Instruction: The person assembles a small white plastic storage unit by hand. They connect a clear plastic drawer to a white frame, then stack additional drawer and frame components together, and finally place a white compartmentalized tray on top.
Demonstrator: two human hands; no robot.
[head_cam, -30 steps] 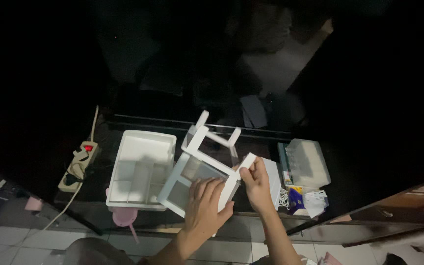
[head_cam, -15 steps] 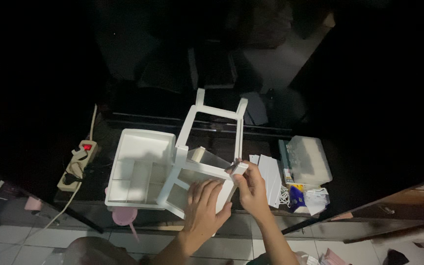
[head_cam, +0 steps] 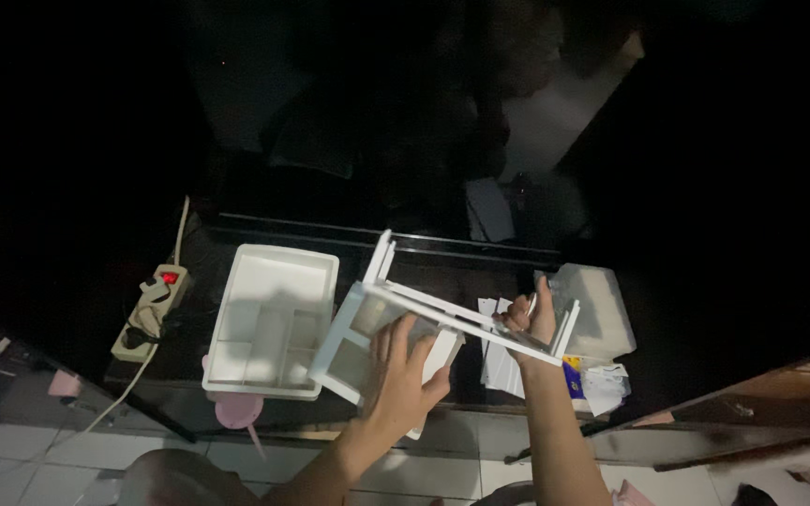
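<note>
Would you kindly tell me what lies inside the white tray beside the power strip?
The white tray shows only pale dividers forming compartments; nothing loose is visible inside. Its right edge is covered by the white frame that both hands hold.

Dark glossy table (head_cam: 405, 258) with a few bits sitting on it

Using the white divided tray (head_cam: 272, 319) as the landmark: power strip (head_cam: 149, 314) with a lit red switch just left of it, white paper sheets (head_cam: 497, 361) off to its right, a whitish box (head_cam: 602, 314) further right, and a crumpled packet (head_cam: 602, 384) below that box.
</note>
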